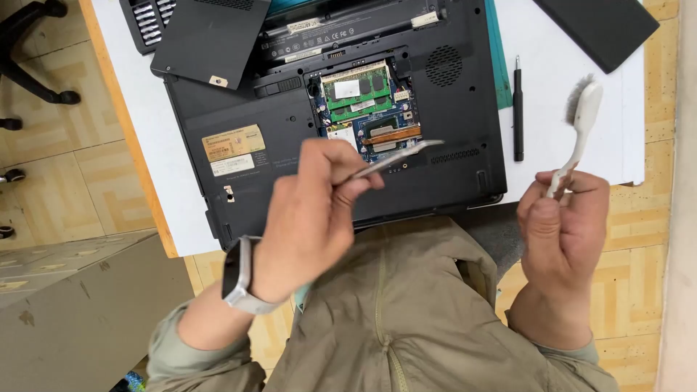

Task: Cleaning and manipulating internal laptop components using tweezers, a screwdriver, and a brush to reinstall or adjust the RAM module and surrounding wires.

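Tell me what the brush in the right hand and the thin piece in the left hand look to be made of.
Brush: white glossy handle, likely plastic; grey bristles, probably synthetic. Thin piece held by the left hand: flat, silver-grey with a light sheen, likely metal, though motion blur leaves it open. The right hand grips the brush handle.

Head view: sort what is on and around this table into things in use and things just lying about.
In use:
- left hand holding a thin flat metal piece
- right hand holding a white plastic brush
- opened black laptop, underside up, green circuit boards exposed

Lying about:
- black pen-shaped screwdriver
- removed black plastic cover panel
- flat black slab at the table corner
- black office chair base
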